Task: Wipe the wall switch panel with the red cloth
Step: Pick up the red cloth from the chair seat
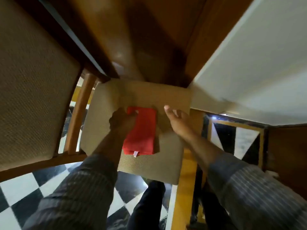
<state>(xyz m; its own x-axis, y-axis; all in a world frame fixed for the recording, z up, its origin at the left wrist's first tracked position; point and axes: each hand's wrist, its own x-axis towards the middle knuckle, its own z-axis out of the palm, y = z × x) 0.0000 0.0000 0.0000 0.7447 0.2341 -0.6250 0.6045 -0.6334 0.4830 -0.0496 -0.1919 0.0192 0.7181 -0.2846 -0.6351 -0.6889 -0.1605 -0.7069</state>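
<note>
A folded red cloth (142,132) with a small white tag lies on the beige woven seat (146,165) of a wooden chair. My left hand (122,121) rests on the cloth's upper left corner, fingers curled over its edge. Just right of the cloth, my right hand (177,117) hovers above the seat with fingers spread and nothing in it. No wall switch panel is in view.
A second chair's padded back (31,90) fills the left side. A wooden table's underside and leg (126,47) rise ahead. A white wall (259,67) runs along the right. Black-and-white checkered floor (25,193) lies below, and my legs stand by the seat.
</note>
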